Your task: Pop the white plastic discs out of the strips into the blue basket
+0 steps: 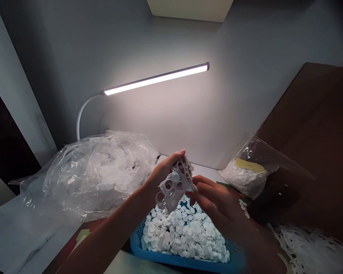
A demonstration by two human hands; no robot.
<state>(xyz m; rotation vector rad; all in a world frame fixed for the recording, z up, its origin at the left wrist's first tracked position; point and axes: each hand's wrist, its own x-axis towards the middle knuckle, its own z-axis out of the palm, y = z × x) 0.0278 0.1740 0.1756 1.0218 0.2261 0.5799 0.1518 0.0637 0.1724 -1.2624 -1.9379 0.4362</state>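
My left hand point(171, 163) is closed around a white perforated sheet point(175, 186), a soft-looking piece with round holes and at least one disc still in it. Close against the sheet's right edge is my right hand point(214, 198), its fingers bent and pinched at that edge; the fingertips are partly hidden. Both hands are above a blue plastic basket point(160, 259), which holds a heap of small white discs point(185, 236). Part of the basket's right side is covered by my right forearm.
A large clear plastic bag point(103, 171) of white pieces lies at left. Another clear bag point(246, 179) with discs and a yellow label stands at right. White perforated scraps point(311, 247) pile up at lower right. A lit lamp point(157, 79) hangs above; a few discs point(244, 208) lie loose.
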